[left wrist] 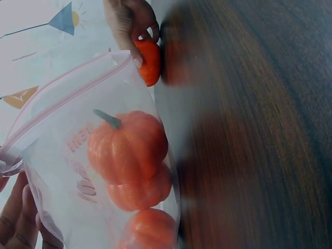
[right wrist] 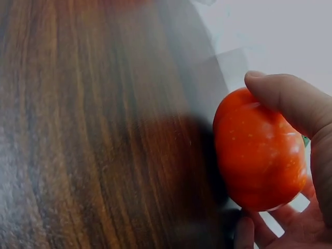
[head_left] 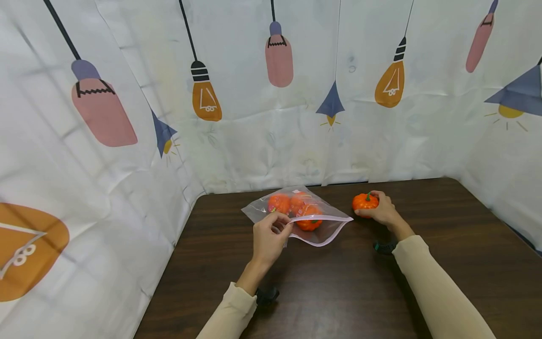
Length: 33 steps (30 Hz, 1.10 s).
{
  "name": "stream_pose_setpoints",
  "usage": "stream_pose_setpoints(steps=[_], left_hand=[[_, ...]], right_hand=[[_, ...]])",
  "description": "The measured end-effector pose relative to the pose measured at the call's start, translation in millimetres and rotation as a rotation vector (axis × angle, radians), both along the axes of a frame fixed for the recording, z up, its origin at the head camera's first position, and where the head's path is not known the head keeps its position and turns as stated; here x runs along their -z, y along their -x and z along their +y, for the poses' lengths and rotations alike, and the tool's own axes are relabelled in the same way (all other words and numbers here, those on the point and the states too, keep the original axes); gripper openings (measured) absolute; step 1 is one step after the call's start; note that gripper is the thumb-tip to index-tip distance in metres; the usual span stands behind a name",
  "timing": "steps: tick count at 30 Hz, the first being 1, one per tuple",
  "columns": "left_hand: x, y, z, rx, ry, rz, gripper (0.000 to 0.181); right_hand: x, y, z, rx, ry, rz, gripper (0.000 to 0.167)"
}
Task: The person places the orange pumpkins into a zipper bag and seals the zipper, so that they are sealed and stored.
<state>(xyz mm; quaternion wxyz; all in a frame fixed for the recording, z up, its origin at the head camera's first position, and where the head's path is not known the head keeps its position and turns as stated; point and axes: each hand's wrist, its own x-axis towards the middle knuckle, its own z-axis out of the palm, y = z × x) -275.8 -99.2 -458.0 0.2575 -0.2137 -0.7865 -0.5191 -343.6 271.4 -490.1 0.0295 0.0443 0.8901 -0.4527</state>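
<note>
Where the left hand [head_left: 269, 239] works: fingers pinch the zip bag [head_left: 323, 218] at its rim;
Bag: orange pumpkins [head_left: 279, 203] inside, mouth ajar;
Loose pumpkin [head_left: 363, 202]: right of the bag, gripped by the right hand [head_left: 386, 211], fingers curled; looks like bagging; next needs a lift to that mouth.

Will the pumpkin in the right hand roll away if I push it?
That pumpkin might roll a little, since its sides are rounded, but its squat shape would probably slow it. Its shiny skin could feel slippery.
</note>
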Motion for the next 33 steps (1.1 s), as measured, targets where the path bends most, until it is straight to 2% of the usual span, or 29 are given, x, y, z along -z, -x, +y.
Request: stream_pose_setpoints(steps=[11,20,25,33], left_hand=[[1.7,-1.9,-1.6,-0.007,0.003,-0.007,0.007],[1.1,-2.4,-1.3,-0.011,0.005,-0.013,0.007],[0.7,-1.7,-1.2,-0.010,0.006,-0.006,0.007],[-0.9,-1.3,-0.9,-0.007,0.006,-0.011,0.005]], right_hand=[[8.1,0.9,-1,-0.002,-0.023,-0.001,0.107],[10.2,-0.1,-2,0.016,0.000,0.005,0.106],[12.0,-4.4,-3,0.050,0.048,0.006,0.108],[16.6,-14.0,-7,0.090,0.186,0.026,0.110]])
